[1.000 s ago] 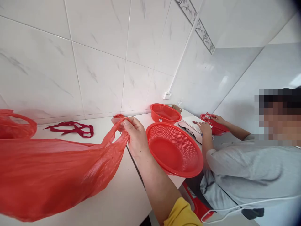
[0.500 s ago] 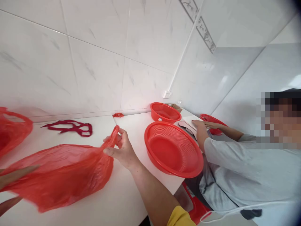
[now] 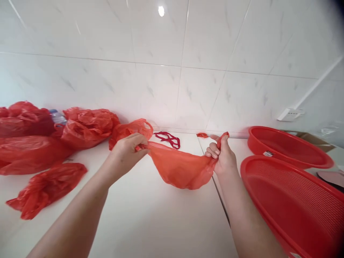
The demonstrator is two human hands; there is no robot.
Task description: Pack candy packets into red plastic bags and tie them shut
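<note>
A thin red plastic bag [image 3: 182, 168] hangs stretched between my two hands above the white table [image 3: 161, 218], sagging in the middle. My left hand [image 3: 130, 148] pinches one end of it. At the other end, my right hand [image 3: 224, 156] is closed round a gathered part, with a bit poking up by the thumb. Behind the bag, a dark red strap [image 3: 169, 139] lies loosely looped near the wall. Another red plastic bag [image 3: 137, 127] with an open handle loop sits just beyond my left hand.
Several full red bags [image 3: 88, 127] crowd the left, beside a clear bottle [image 3: 57, 116]. Nearer lies a crumpled red bag [image 3: 51, 186]. On the right stand a red perforated basket [image 3: 290, 200] and a red basin [image 3: 285, 147]. A small red scrap [image 3: 202, 135] lies by the wall.
My view has swung left, and the co-worker is out of sight. The held bag, earlier spread wide at the left, is now drawn into a shorter sagging strip between both hands.
</note>
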